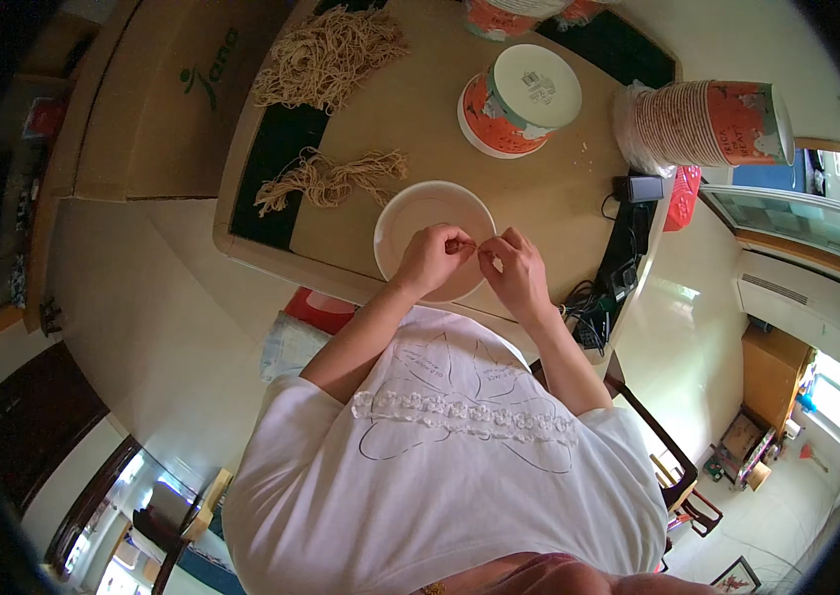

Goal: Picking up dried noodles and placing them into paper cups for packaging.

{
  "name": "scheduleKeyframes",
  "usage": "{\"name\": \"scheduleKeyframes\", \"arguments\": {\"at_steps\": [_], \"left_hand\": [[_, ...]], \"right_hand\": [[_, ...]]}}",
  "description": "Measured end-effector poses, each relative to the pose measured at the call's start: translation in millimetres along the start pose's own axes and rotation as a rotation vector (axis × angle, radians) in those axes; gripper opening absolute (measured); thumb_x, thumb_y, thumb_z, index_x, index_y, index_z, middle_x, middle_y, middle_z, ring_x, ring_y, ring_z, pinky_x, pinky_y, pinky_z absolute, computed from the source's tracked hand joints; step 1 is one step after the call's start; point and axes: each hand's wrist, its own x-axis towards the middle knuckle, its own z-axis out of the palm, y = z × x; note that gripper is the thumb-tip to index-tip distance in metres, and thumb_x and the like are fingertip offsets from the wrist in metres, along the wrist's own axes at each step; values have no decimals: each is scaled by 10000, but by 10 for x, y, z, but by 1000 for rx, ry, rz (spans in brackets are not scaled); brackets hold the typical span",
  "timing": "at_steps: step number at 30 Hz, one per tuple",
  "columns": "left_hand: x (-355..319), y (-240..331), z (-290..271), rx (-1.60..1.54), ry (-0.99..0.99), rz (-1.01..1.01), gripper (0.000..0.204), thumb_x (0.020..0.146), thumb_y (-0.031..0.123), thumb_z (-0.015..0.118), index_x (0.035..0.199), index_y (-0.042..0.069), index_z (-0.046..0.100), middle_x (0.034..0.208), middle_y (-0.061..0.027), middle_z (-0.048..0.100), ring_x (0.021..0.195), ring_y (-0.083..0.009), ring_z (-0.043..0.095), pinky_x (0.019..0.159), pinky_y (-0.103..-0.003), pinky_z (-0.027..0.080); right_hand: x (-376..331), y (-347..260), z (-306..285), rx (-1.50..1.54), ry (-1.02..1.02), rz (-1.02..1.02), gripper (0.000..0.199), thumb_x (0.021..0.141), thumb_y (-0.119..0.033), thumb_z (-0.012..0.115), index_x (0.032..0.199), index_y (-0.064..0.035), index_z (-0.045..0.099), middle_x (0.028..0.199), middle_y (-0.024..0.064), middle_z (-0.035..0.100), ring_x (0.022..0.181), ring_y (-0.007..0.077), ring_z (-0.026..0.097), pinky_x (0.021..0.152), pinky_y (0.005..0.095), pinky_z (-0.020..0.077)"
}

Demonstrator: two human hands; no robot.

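My left hand (430, 260) and my right hand (519, 271) meet above a round white bowl (418, 205) at the table's near edge. Both have thumb and forefinger pinched together, fingertips almost touching. A thin brownish bit seems to show between them, too small to name. Just beyond the bowl, to the left, lies a small loose bundle of tan string (331, 181). A bigger tangled heap of the same string (326, 58) is spread at the far left of the table.
Past the bowl stands an upturned orange-and-white paper tub (501, 124). A long stack of such tubs (683, 119) lies on its side at the right. A black power adapter (638, 188) and dark cables (587, 302) line the right edge. Beside the table's left is a cardboard box (157, 129).
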Motion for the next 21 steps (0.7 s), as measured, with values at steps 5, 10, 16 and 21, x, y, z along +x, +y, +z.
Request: {"name": "scheduleKeyframes", "arguments": {"at_steps": [5,10,16,21], "left_hand": [[-18,20,5,-58,47,-8,122,756,66,670,874,41,651,751,-92,648,675,-160,631,616,-284,497],[-1,115,-80,11,5,-47,122,758,43,655,880,40,639,739,-85,643,671,-152,628,604,-283,491],[10,70,-39,-8,43,-4,93,766,67,651,849,25,654,731,-104,644,664,-174,630,606,-294,488],[8,6,-32,-17,19,-13,102,764,103,663,808,12,666,744,-128,652,663,-214,632,616,-313,490]], "right_hand": [[-9,2,1,-2,-3,7,46,742,-101,617,781,-78,616,789,106,545,779,296,558,696,387,448],[-8,-10,-24,-20,-12,-2,46,740,-107,620,782,-90,626,799,95,553,783,289,558,695,384,445],[-1,-2,-20,-68,-25,-25,51,742,-118,618,785,-99,636,807,85,558,801,277,556,706,380,441],[1,-4,-22,-64,-36,-26,48,744,-123,618,783,-102,636,804,80,555,816,270,554,714,379,439]]}}
